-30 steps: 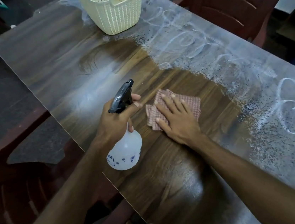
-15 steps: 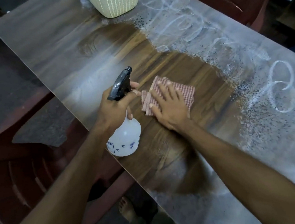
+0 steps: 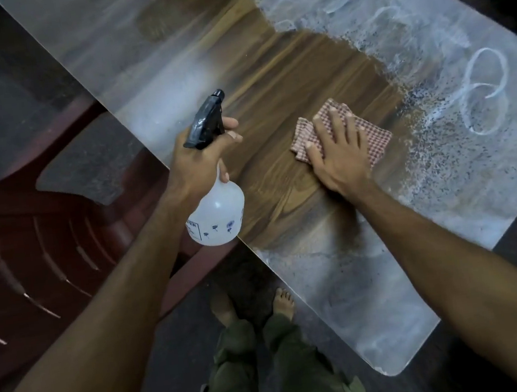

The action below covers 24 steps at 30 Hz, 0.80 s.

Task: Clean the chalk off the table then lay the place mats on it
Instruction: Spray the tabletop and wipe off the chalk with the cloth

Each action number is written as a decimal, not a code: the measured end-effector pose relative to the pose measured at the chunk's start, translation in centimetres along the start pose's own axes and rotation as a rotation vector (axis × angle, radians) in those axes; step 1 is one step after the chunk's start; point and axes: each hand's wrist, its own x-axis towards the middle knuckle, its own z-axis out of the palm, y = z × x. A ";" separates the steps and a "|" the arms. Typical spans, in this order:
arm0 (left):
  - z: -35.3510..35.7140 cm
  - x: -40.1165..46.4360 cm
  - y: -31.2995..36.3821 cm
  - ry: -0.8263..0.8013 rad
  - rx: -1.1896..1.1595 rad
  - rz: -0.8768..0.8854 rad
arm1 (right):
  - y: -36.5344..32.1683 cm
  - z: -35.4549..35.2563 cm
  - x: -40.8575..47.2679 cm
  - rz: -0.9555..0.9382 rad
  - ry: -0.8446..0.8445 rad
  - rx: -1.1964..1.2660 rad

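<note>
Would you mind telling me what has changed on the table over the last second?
The right hand has slid the cloth to the right across the table, away from the spray bottle and up to the edge of the chalk. The camera has dipped, so the basket has left the view. Nothing was picked up or released: the left hand still grips the bottle, and the right palm stays flat on the cloth.
</note>
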 end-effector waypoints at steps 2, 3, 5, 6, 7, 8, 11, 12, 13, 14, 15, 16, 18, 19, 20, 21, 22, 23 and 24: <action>-0.2 -0.6 -0.2 0.005 -0.005 -0.001 | -2.3 0.5 -0.9 -0.067 -0.010 -0.015; -0.3 -0.8 -0.2 0.008 -0.006 -0.001 | -3.4 0.9 -2.0 -0.121 -0.034 -0.026; -0.5 -1.3 -0.1 0.009 -0.006 0.002 | -4.7 1.9 -5.1 -0.232 -0.078 -0.042; -0.6 -1.6 0.0 0.008 -0.004 0.004 | -4.9 2.2 -7.0 -0.277 -0.088 -0.045; -0.7 -1.8 0.0 0.008 -0.003 0.006 | -4.7 2.5 -8.9 -0.315 -0.098 -0.051; -0.9 -2.0 0.0 0.007 -0.003 0.008 | -4.1 2.6 -10.7 -0.343 -0.108 -0.056; -1.5 -2.6 -0.2 -0.011 0.005 0.022 | -0.9 2.1 -13.6 -0.338 -0.135 -0.062; -1.6 -2.8 -0.3 -0.017 0.005 0.024 | 0.1 1.8 -13.6 -0.307 -0.142 -0.067; -1.8 -3.0 -0.4 -0.022 0.004 0.026 | 0.9 1.5 -13.0 -0.263 -0.144 -0.071; -2.0 -3.2 -0.5 -0.030 0.005 0.029 | 1.3 1.5 -12.4 -0.207 -0.131 -0.070; -2.2 -3.4 -0.5 -0.037 0.010 0.034 | 1.1 1.4 -11.6 -0.148 -0.112 -0.061; -2.4 -3.6 -0.6 -0.041 0.014 0.040 | 0.5 1.5 -10.8 -0.095 -0.091 -0.048; -2.8 -4.1 -0.7 -0.050 0.021 0.051 | -1.8 1.7 -9.4 -0.026 -0.058 -0.020; -2.9 -4.4 -0.7 -0.056 0.022 0.053 | -3.3 1.8 -9.0 -0.018 -0.047 -0.007; -3.0 -4.7 -0.7 -0.061 0.021 0.055 | -4.9 2.0 -8.8 -0.031 -0.045 -0.002; -3.1 -5.0 -0.7 -0.066 0.021 0.057 | -6.4 2.1 -9.1 -0.059 -0.055 -0.006; -3.2 -5.2 -0.8 -0.070 0.022 0.057 | -7.7 2.4 -9.6 -0.095 -0.069 -0.018; -3.3 -5.5 -0.8 -0.076 0.021 0.058 | -8.7 2.8 -10.5 -0.131 -0.085 -0.033; -3.3 -5.8 -0.8 -0.087 0.018 0.060 | -9.4 3.3 -11.7 -0.163 -0.098 -0.046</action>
